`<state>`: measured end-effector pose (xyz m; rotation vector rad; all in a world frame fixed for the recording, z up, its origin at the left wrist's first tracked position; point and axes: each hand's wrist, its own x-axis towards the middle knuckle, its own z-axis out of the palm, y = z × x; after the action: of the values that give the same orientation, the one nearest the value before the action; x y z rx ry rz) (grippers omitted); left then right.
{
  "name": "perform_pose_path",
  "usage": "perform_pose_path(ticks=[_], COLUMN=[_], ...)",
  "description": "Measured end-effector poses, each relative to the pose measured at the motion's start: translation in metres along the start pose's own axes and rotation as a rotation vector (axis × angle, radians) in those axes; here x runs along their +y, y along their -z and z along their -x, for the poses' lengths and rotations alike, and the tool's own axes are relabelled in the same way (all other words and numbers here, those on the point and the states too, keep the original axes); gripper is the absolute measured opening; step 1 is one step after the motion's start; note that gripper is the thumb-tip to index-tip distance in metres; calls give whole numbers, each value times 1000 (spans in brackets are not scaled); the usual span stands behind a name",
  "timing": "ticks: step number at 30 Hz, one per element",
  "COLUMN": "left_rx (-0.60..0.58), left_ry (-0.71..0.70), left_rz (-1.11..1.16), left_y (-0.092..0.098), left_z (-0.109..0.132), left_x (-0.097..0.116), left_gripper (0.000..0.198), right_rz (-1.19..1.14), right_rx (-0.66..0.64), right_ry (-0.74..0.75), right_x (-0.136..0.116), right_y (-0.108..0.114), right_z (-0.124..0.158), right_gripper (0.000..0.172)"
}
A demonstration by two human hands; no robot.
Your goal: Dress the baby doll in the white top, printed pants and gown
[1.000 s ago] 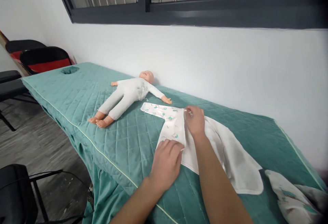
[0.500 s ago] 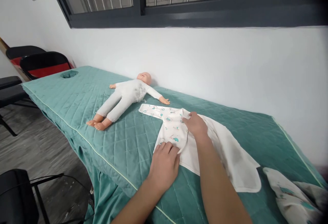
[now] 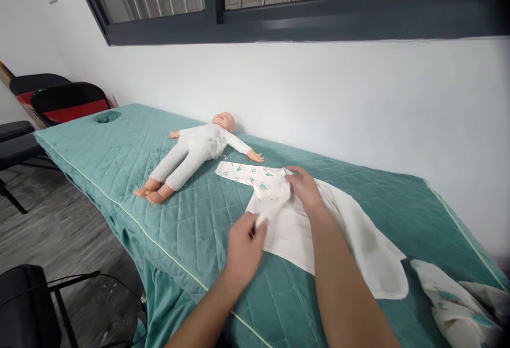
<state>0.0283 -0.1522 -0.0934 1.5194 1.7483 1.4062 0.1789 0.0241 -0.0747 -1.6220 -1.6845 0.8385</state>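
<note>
A white baby shirt with small teal prints lies spread on the green quilted bed cover, one sleeve pointing left. My left hand pinches the lower edge of its printed front panel, which is lifted and slightly blurred. Higher up, near the neckline, my right hand is closed on the shirt's edge. The plain white inside of the garment shows beneath and to the right of my right forearm. Beyond the shirt a baby doll in a white suit lies on its back, one hand near the sleeve.
The bed runs along a white wall under a dark-framed window. Another printed cloth lies bunched at the lower right. Black and red chairs stand beyond the far end; a black seat is at lower left.
My left hand has risen slightly and turned, lifting the front panel's lower edge so more white lining shows. My right hand has stayed near the neckline. The doll has not moved.
</note>
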Motion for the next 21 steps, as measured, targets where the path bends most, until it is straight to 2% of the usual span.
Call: perform_pose_path(ticks=[2,3,4,6,8,11,13,15,17,21], left_rx=[239,396,515,619,570,364,212,96,33,24], left_ry=[196,233,235,147,-16,-260,-341,-345,-305,-206], left_rz=[141,157,138,31,-103,-254,-348,-463,-559,-666], left_y=[16,23,29,35,33,23,18,16,16,16], left_z=[-17,-25,-31,-38,-39,-33,-29,-28,-26,-25], left_x=[-12,-19,-26,-38,-43,-41,-35,-31,-29,-27], left_gripper=[26,25,24,29,30,20,15,16,20,26], right_rz=[-295,-435,-519,-474,-308,-147,-38,70,159,297], right_rx=[-82,-117,-134,-107,-52,-13,-6,-8,-17,-34], right_ry=[140,197,235,240,223,227,243,277,321,346], right_x=[-4,-5,-5,-3,1,6,7,5,3,1], right_y=[-2,-5,-8,-16,-24,-32,-35,-36,-36,-35], right_z=[1,2,1,-2,-5,-7,-5,-3,-1,2], right_gripper=[52,54,53,45,34,22,19,19,20,42])
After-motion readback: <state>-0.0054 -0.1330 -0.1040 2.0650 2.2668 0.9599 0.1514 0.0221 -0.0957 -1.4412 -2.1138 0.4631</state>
